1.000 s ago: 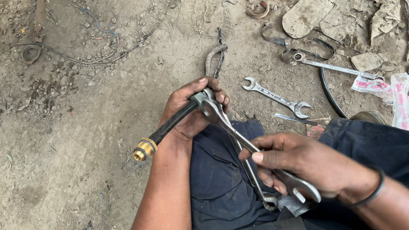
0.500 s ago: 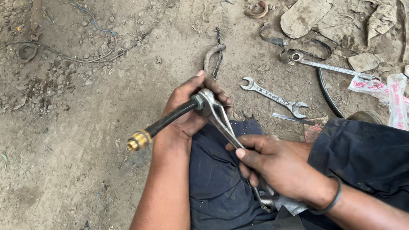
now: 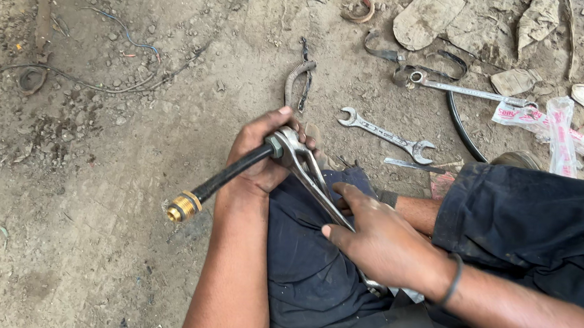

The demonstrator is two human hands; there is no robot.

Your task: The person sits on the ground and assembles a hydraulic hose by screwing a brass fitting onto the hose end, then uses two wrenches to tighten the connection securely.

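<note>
Your left hand [image 3: 259,156] is wrapped tight around the black hose [image 3: 231,172] just where the wrench [image 3: 308,174] jaw bites its fitting; the hose slants down and left over the dirt floor [image 3: 81,238], ending in a brass coupling [image 3: 183,207] clear of the ground. Your right hand [image 3: 384,242] lies closed over the wrench's long handle above your dark trouser leg [image 3: 298,267] — fingers curled round it, thumb along the side; a dark band sits at that wrist. On the ground past your hands lie a double open-ended spanner [image 3: 386,135], a ring spanner [image 3: 471,93] further right, and a ribbed metal sleeve [image 3: 297,77] near your left knuckles.
</note>
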